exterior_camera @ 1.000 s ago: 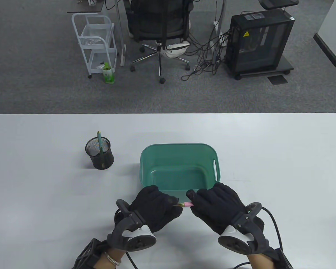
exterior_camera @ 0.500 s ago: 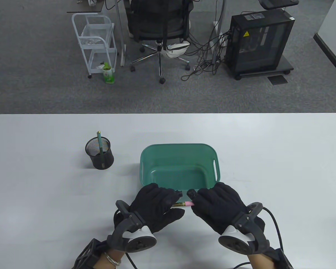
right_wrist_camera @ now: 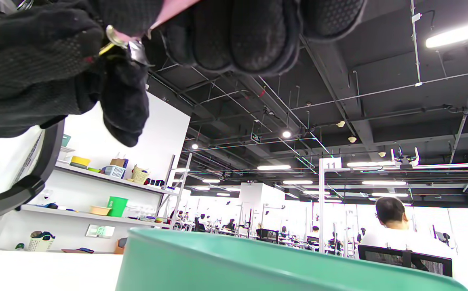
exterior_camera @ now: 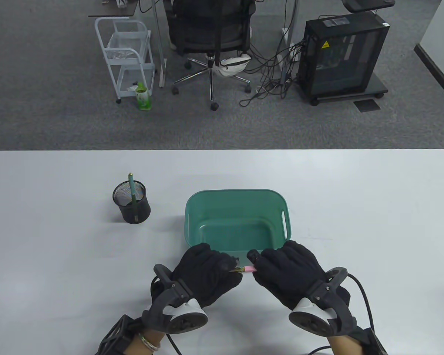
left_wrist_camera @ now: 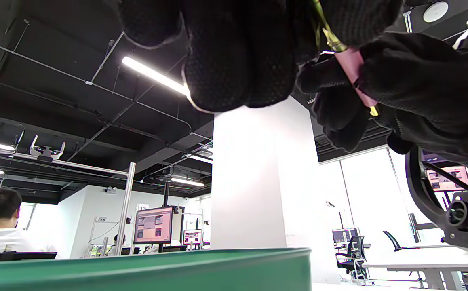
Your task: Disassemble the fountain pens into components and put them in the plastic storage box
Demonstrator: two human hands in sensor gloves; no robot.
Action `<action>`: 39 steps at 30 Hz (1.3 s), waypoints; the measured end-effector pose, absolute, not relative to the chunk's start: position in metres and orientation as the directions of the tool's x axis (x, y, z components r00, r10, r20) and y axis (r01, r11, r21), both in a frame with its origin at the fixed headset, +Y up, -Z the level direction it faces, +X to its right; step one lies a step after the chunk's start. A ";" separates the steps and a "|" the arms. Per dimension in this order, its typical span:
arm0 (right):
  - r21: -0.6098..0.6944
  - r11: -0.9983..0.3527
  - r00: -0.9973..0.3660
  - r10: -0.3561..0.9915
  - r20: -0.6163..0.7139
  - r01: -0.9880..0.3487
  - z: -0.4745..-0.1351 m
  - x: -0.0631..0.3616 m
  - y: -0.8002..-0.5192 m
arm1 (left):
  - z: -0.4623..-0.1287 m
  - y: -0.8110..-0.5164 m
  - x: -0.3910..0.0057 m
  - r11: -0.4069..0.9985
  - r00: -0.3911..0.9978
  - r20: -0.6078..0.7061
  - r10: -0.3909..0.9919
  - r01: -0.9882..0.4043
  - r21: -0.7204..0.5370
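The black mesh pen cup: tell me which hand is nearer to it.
Left. The left hand lies below and right of the black mesh pen cup, gripping the pink pen. The right hand is farther right, past the green box.

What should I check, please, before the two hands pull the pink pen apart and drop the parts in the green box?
1. Left hand has a grip on the gold end of the pink pen: ok.
2. Right hand has a grip on the pink barrel: ok.
3. Green box sits right behind the hands, within reach: ok.
4. Box interior free of clutter: ok, nothing shows inside.
5. Pen already unscrewed or loosened: cannot tell, the fingers cover the joint.
6. Green pen waits upright in the mesh holder: ok.
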State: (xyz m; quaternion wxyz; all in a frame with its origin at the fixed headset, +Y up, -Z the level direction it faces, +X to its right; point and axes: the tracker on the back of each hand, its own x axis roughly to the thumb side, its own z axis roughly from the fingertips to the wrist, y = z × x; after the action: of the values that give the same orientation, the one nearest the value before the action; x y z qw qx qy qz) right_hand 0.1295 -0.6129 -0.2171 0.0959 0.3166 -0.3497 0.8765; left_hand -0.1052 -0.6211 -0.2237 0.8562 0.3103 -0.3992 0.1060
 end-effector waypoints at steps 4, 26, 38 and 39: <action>-0.551 -0.738 -0.780 -0.053 0.623 -0.390 -0.217 0.129 -0.613 | -0.224 -0.621 -0.106 0.783 0.656 0.752 -0.062 -0.436 0.444; -0.556 -0.735 -0.784 -0.054 0.619 -0.388 -0.217 0.130 -0.614 | -0.224 -0.621 -0.107 0.784 0.665 0.744 -0.060 -0.430 0.448; -0.554 -0.738 -0.784 -0.054 0.619 -0.386 -0.218 0.130 -0.614 | -0.224 -0.621 -0.106 0.779 0.661 0.748 -0.062 -0.437 0.451; -0.555 -0.737 -0.784 -0.055 0.618 -0.386 -0.218 0.130 -0.614 | -0.224 -0.621 -0.107 0.778 0.661 0.748 -0.061 -0.438 0.450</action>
State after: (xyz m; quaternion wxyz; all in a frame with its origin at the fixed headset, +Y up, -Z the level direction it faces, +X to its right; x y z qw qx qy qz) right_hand 0.1303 -0.6140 -0.2181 0.0943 0.3147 -0.3502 0.8772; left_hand -0.1067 -0.6210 -0.2243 0.8555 0.3144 -0.3964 0.1103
